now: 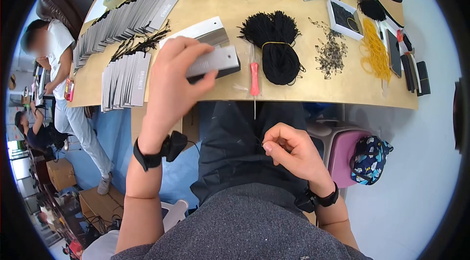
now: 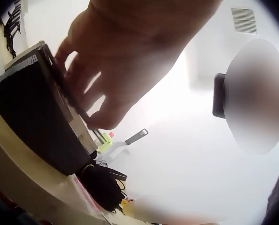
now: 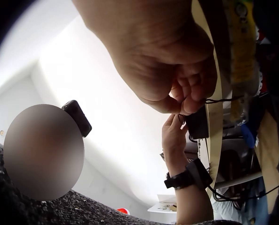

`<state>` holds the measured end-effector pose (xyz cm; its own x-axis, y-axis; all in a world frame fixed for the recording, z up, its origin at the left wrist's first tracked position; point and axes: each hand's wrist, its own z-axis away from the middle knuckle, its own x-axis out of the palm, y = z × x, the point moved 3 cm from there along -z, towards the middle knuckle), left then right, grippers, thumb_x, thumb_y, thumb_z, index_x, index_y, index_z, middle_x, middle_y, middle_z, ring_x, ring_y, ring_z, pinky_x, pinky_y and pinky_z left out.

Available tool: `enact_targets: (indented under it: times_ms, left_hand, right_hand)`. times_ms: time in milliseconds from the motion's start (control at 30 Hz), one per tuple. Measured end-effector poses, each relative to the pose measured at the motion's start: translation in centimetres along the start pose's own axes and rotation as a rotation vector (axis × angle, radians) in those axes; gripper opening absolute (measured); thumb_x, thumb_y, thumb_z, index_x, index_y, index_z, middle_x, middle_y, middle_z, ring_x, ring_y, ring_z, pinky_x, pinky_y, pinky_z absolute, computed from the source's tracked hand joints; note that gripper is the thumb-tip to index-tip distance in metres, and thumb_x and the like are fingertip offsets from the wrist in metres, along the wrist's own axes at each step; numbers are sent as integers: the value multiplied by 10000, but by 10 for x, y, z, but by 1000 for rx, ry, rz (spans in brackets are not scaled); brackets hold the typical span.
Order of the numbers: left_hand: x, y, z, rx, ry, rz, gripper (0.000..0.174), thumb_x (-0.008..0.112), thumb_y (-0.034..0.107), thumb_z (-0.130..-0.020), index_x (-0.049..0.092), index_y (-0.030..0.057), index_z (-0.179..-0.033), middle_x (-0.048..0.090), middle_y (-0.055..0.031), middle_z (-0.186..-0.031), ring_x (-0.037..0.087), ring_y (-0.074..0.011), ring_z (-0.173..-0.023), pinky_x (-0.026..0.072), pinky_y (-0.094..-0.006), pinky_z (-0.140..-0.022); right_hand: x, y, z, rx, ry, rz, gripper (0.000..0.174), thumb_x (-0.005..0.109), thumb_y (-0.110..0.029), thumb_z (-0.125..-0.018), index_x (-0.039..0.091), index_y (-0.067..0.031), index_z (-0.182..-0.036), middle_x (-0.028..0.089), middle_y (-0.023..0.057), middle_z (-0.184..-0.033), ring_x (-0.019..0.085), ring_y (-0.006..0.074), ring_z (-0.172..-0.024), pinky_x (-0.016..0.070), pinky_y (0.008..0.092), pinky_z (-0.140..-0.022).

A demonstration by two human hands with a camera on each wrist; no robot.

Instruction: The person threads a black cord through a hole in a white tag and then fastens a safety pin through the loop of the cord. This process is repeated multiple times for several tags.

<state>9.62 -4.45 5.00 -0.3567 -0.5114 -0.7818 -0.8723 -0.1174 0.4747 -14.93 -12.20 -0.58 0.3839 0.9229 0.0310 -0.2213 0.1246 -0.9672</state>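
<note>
My left hand (image 1: 178, 76) grips a grey hang tag (image 1: 215, 61) across its width, fingers on the far edge and thumb on the near one. The tag has a hole at one end and lies over a dark-sided stack of tags (image 2: 36, 112). Behind it stands another stack of tags (image 1: 208, 27). Above the lap, my right hand (image 1: 296, 154) pinches a thin black cord (image 3: 223, 100) between thumb and fingertips. Part of the cord is hidden in the fingers. A screwdriver (image 1: 254, 78) with a red handle lies between the tags and a bundle of black cords (image 1: 279, 49).
Rows of corded tags (image 1: 125, 81) fan out at the left. To the right are loose safety pins (image 1: 331, 54), a white box (image 1: 338, 17) of dark small pieces and yellow rubber bands (image 1: 374, 51). A stool (image 1: 338, 157) holds a flowered bag. Another person (image 1: 61, 54) stands at the left.
</note>
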Motion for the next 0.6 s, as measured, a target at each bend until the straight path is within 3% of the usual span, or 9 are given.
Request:
enact_targets:
  times_ms: [67,133,233,467,600]
  left_hand:
    - [3,19,16,54,38,-39,347,780,70,-702,698,17,-1035,625,-120,-965,626,-318,-887,511,-388,-779]
    - [22,27,39,65,-96,193,368,788,36,-684,688,25,-1038,599,-110,-981,630,-304,-867,526,-384,-734]
    - [49,24,71,-11,-182,279,395,801,25,-693,699,36,-1075,602,-110,-1022,642,-287,-881,539,-366,-714]
    - [61,20,94,-89,-116,327,442,822,10,-706,724,48,-1135,664,-107,-1050,661,-240,-913,549,-323,-755]
    - [69,19,90,-197,-95,372,389,807,9,-724,738,47,-1105,699,-111,-961,668,-238,-888,540,-319,-765]
  right_hand:
    - [-1,0,2,-7,1,10,107,633,-114,-968,602,-12,-956,579,-25,-747,510,23,-652,413,202,-573]
    - [-2,-1,3,-16,-8,16,106,635,-111,-965,601,-12,-954,580,-21,-750,515,24,-659,418,205,-578]
    - [-4,-2,4,-12,1,26,104,635,-108,-963,601,-10,-954,582,-18,-751,520,26,-662,421,207,-581]
    - [-4,1,2,5,17,14,101,634,-105,-962,603,-9,-956,585,-12,-753,521,28,-655,419,207,-575]
    - [-1,4,-1,-16,56,27,98,635,-99,-958,601,-8,-946,588,-5,-752,523,29,-651,422,208,-572]
